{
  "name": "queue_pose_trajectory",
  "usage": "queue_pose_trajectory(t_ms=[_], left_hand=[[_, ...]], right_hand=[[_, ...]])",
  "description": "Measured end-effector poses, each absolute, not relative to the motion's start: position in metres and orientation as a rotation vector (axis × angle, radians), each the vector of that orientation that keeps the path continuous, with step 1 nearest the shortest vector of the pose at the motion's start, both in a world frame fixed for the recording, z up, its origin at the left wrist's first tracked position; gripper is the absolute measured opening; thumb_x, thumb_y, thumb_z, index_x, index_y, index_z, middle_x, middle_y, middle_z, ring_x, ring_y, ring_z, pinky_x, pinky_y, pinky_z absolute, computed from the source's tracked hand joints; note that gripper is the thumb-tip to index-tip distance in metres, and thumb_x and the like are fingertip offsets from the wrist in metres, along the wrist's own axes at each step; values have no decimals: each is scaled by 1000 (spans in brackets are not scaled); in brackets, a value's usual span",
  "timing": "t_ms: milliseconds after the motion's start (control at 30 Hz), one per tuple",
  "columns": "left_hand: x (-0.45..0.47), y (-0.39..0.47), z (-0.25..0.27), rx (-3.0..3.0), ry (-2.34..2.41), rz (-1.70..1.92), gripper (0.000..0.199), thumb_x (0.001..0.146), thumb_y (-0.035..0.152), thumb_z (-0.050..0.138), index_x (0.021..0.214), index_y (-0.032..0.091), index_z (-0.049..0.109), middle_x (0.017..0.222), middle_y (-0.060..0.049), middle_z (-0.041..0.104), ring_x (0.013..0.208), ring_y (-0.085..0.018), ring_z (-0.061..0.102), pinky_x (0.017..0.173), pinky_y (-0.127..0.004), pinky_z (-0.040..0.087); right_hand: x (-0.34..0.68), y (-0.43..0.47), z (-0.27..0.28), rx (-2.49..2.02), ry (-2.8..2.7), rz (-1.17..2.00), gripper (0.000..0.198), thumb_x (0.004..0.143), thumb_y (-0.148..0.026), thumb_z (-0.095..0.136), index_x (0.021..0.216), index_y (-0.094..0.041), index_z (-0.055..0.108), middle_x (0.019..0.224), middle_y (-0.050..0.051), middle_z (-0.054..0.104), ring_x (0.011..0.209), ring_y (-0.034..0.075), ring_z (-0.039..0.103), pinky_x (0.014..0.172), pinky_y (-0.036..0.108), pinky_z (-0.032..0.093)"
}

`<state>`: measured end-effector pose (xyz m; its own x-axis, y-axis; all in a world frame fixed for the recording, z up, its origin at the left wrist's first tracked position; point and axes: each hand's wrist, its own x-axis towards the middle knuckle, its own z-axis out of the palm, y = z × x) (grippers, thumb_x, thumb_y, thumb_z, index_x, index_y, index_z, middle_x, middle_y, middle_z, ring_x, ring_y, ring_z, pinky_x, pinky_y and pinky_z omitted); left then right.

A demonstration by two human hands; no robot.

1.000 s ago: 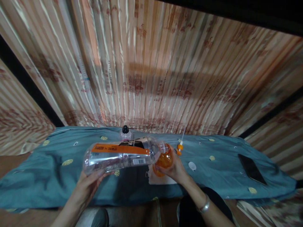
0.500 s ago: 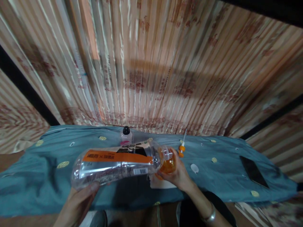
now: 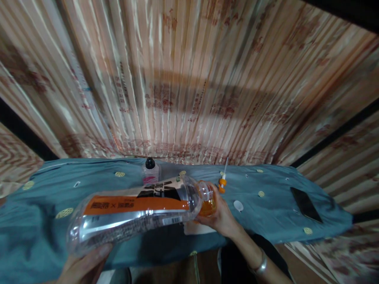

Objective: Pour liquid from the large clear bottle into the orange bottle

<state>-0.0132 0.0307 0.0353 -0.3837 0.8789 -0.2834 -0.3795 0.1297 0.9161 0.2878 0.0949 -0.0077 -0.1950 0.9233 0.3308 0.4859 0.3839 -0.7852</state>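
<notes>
My left hand (image 3: pixel 87 265) is closed under the base end of a large clear plastic bottle (image 3: pixel 134 211) with an orange and silver label. That bottle lies nearly level in the air, its neck pointing right and slightly up. Closed in my right hand (image 3: pixel 223 221) is a smaller bottle of orange liquid (image 3: pixel 209 208), partly hidden by my fingers. The large bottle's neck end meets the smaller bottle; I cannot tell whether the two mouths touch. On the bedding behind my right hand lies an orange and white pump head (image 3: pixel 222 184) with a thin tube.
Teal bedding (image 3: pixel 266 221) spreads below. A clear bottle with a black cap (image 3: pixel 150 173) stands at the back. A white round piece (image 3: pixel 238 206) and a dark phone (image 3: pixel 306 204) lie to the right. A striped curtain (image 3: pixel 177 79) hangs behind, between dark poles (image 3: pixel 26 132).
The view has shifted slightly. The large bottle's base end has moved left and lower with my left hand, so it tilts a little more. Both hands keep their hold.
</notes>
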Motion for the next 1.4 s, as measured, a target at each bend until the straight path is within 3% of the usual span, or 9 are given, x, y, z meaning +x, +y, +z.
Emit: queue_pose_trajectory(t_ms=[167, 367, 667, 933, 1133, 1267, 1400], left_hand=[[-7, 31, 43, 560, 1339, 1484, 102, 27, 53, 91, 122, 44, 55, 112, 10, 70, 126, -26, 51, 97, -25, 53], [-11, 29, 39, 570, 1330, 1492, 94, 30, 51, 91, 117, 43, 58, 121, 14, 65, 126, -24, 50, 90, -20, 55], [-10, 27, 42, 588, 1357, 1455, 99, 28, 55, 90, 120, 41, 56, 120, 10, 66, 129, -27, 48, 100, -27, 51], [-10, 30, 40, 640, 1292, 1455, 101, 36, 51, 90, 128, 41, 48, 122, 7, 65, 129, -29, 48, 103, -34, 51], [-10, 30, 40, 645, 1314, 1461, 99, 34, 54, 89, 125, 41, 52, 108, 8, 71, 126, -25, 50, 91, -25, 56], [-11, 30, 37, 612, 1324, 1472, 97, 35, 54, 89, 124, 41, 53, 100, 8, 73, 125, -26, 52, 89, -27, 58], [-13, 30, 34, 639, 1324, 1448, 94, 37, 54, 88, 124, 39, 54, 110, 7, 71, 127, -26, 49, 71, -22, 61]], right_hand=[[288, 94, -7, -1215, -1834, 671, 92, 62, -30, 85, 137, -27, 32, 131, 7, 57, 118, 27, 59, 105, 42, 46], [288, 92, -5, -1221, -1819, 715, 91, 63, -25, 84, 137, -29, 30, 130, 6, 58, 118, 27, 59, 104, 43, 47], [283, 92, -13, -1228, -1796, 548, 86, 62, -24, 81, 133, -27, 33, 122, 7, 63, 111, 28, 64, 95, 43, 54], [282, 97, -15, -1269, -1816, 408, 89, 58, -25, 82, 133, -26, 34, 120, 8, 66, 110, 30, 65, 93, 43, 56], [283, 98, -12, -1249, -1826, 423, 88, 58, -26, 82, 131, -25, 34, 120, 8, 66, 108, 29, 66, 91, 42, 56], [283, 99, -8, -1248, -1814, 429, 87, 59, -27, 83, 131, -25, 34, 119, 7, 66, 107, 27, 67, 91, 41, 56], [284, 101, -7, -1230, -1832, 417, 86, 58, -27, 83, 131, -26, 37, 119, 6, 66, 106, 27, 67, 92, 41, 56]])
